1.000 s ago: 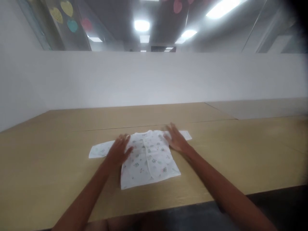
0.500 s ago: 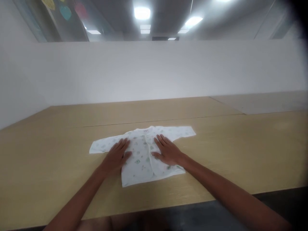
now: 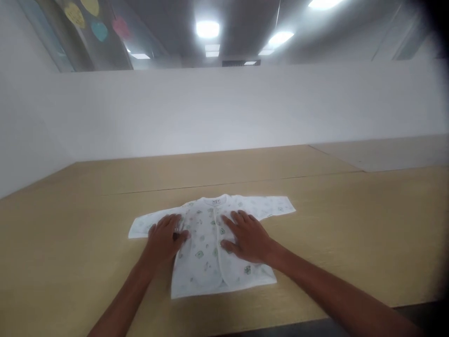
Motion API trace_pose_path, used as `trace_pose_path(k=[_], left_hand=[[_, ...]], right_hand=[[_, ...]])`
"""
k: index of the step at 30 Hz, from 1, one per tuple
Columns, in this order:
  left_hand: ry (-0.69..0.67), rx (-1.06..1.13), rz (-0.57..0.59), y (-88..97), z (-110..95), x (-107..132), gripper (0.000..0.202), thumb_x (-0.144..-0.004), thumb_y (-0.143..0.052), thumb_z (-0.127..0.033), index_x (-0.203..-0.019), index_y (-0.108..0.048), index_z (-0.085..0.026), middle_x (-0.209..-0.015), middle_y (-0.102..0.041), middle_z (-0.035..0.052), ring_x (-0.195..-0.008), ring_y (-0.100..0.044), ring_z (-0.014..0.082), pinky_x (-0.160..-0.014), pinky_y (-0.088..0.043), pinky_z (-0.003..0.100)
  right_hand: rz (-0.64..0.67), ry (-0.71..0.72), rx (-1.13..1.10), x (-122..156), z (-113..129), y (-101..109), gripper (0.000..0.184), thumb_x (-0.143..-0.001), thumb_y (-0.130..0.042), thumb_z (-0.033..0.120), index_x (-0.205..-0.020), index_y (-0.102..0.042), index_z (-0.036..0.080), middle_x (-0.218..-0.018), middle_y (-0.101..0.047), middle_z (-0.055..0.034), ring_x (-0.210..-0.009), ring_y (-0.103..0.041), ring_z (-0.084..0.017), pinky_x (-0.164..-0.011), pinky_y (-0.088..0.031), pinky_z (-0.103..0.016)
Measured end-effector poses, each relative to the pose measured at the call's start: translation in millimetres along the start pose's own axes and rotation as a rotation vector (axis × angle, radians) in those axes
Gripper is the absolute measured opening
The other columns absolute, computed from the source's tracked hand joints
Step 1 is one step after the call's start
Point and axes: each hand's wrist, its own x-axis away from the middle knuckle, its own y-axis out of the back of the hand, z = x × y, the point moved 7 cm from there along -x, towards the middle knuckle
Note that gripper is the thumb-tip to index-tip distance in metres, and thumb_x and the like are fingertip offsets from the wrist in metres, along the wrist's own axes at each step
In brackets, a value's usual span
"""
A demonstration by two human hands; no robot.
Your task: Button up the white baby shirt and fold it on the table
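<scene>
A small white baby shirt (image 3: 201, 267) with a pale green print lies spread on the table, its neckline away from me and both long sleeves out to the sides. Its front placket runs down the middle, and a label shows inside the collar. My left hand (image 3: 164, 239) rests at the shirt's left side where the sleeve joins, fingers bent a little and thumb apart. On the right half of the front lies my right hand (image 3: 248, 238), palm down with fingers spread. Cloth beneath both hands is hidden.
The wooden table (image 3: 87, 262) has a seam across it behind the shirt and a grey panel (image 3: 396, 152) at the far right. A white partition (image 3: 217, 110) rises along the back, with another at the left. Paper cutouts (image 3: 100, 31) hang on glass beyond.
The view has tilted slightly, so the shirt appears lower. My left hand has shifted a little outward with its fingers more bent. The collar looks more open, showing the label, and the hem lies wider.
</scene>
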Motion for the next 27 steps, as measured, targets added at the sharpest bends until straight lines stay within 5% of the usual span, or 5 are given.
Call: trace_pose_path(k=[5, 9, 15, 21, 27], left_hand=[[0.059, -0.028, -0.074, 3.4, 2.1, -1.3, 0.058, -0.083, -0.045, -0.060, -0.130, -0.054, -0.027, -0.142, -0.049, 0.0038, -0.136, -0.037, 0.0254, -0.113, -0.020, 0.055], [0.040, -0.084, -0.067, 9.2, 0.3, -5.7, 0.056, -0.082, -0.049, -0.060, -0.127, -0.055, -0.026, -0.137, -0.051, 0.0062, -0.133, -0.039, 0.0267, -0.112, -0.017, 0.058], [0.037, -0.120, 0.134, 20.2, -15.3, -38.6, 0.054, -0.075, -0.061, -0.064, -0.109, -0.063, -0.022, -0.122, -0.060, 0.0102, -0.127, -0.042, 0.0353, -0.107, -0.015, 0.067], [-0.081, -0.048, 0.076, 14.3, -42.3, -84.3, 0.058, -0.090, -0.052, -0.043, -0.145, -0.043, -0.025, -0.149, -0.044, 0.0067, -0.135, -0.040, 0.0276, -0.109, -0.032, 0.050], [-0.055, 0.010, 0.040, -3.8, -24.5, -91.6, 0.048, -0.088, -0.056, -0.044, -0.130, -0.056, -0.021, -0.132, -0.058, 0.0078, -0.126, -0.048, 0.0289, -0.107, -0.036, 0.049]], right_hand=[[-0.204, -0.039, -0.098, -20.5, -22.3, 13.7, 0.077, -0.096, -0.026, 0.068, -0.153, -0.036, 0.017, -0.144, -0.044, -0.0167, -0.129, -0.041, -0.035, -0.107, -0.036, -0.052], [-0.364, -0.115, -0.089, -39.3, -63.3, 17.7, 0.070, -0.098, -0.030, 0.062, -0.152, -0.036, 0.016, -0.155, -0.031, -0.0137, -0.142, -0.028, -0.031, -0.114, -0.027, -0.048], [-0.248, -0.075, -0.156, -53.9, -98.2, 9.5, 0.068, -0.100, -0.029, 0.061, -0.154, -0.027, 0.022, -0.154, -0.036, -0.0087, -0.143, -0.030, -0.026, -0.117, -0.017, -0.052], [-0.330, -0.202, -0.224, -73.2, -113.5, 16.7, 0.058, -0.099, -0.038, 0.058, -0.144, -0.044, 0.022, -0.139, -0.053, -0.0097, -0.129, -0.045, -0.027, -0.109, -0.030, -0.047], [-0.357, -0.149, -0.155, -77.5, -118.9, 14.8, 0.037, -0.099, -0.042, 0.045, -0.109, -0.062, 0.016, -0.112, -0.063, -0.0096, -0.108, -0.054, -0.024, -0.093, -0.037, -0.038]])
